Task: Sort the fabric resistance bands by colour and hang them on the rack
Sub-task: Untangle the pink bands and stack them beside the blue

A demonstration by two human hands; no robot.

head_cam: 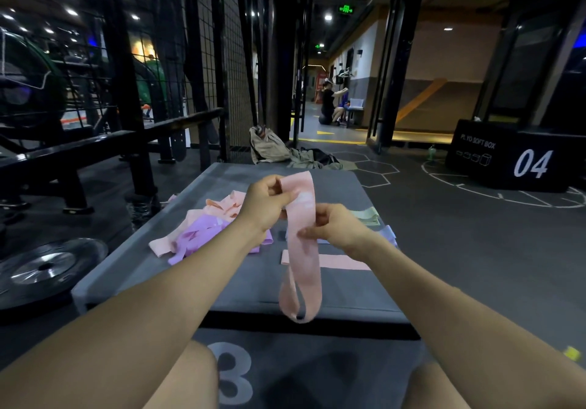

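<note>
Dim gym flooring surrounds a grey padded plyo box (pixel 222 266), the landmark for everything else. On its left half lies a tangled heap of peach and lilac fabric bands (pixel 203 228). Above its middle, the left hand (pixel 264 204) pinches the top of a pink fabric loop band (pixel 301 250) (hanging free below), while the right hand (pixel 336 226) pinches it lower. At its right edge sit a pale green band (pixel 367 215) and what looks like a lavender one (pixel 389 234).

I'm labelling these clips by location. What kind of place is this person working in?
Most likely a gym. A weight plate lies on the floor at left, a black box marked PLYO SOFT BOX 04 stands at right, and fabric resistance bands lie on a padded grey box.
</note>
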